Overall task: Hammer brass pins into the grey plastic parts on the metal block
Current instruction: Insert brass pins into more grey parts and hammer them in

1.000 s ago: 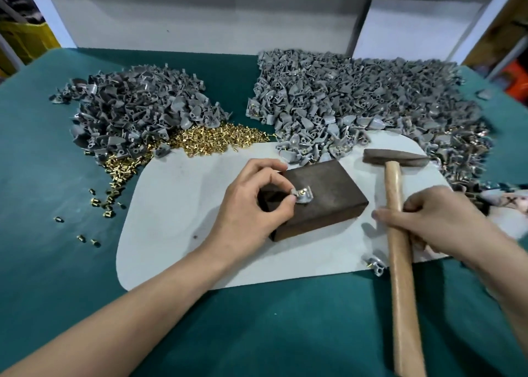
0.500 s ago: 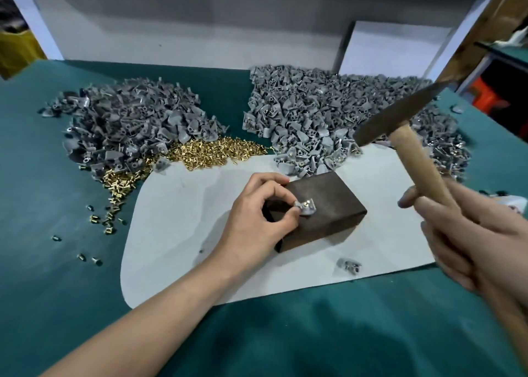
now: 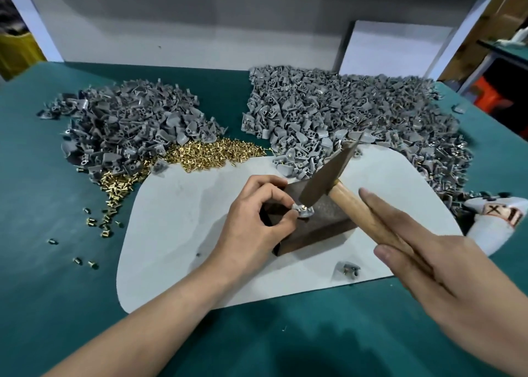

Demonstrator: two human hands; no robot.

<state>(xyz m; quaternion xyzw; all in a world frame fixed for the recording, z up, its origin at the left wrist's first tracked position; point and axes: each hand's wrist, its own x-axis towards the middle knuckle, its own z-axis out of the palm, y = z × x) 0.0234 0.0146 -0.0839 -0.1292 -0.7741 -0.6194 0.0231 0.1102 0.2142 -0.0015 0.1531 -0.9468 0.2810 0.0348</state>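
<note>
A dark metal block [image 3: 323, 222] lies on a white mat [image 3: 177, 234]. My left hand [image 3: 251, 222] pinches a small grey plastic part [image 3: 303, 211] on top of the block. My right hand [image 3: 445, 279] grips the wooden handle of a hammer [image 3: 325, 176], with the forefinger stretched along the handle. The hammer's steel face is down on the brass pin in the grey part. A heap of brass pins [image 3: 200, 155] lies behind the mat, on the left.
Two big heaps of grey plastic parts lie on the green table, a left heap [image 3: 128, 125] and a right heap [image 3: 343, 114]. One loose grey part [image 3: 350, 269] sits at the mat's front edge. Stray pins [image 3: 97, 222] dot the cloth at left. A white object [image 3: 491, 222] lies at far right.
The hammer, raised high at the right half a second ago, has swung down onto the part on the block. My left hand has kept its pinch on the part.
</note>
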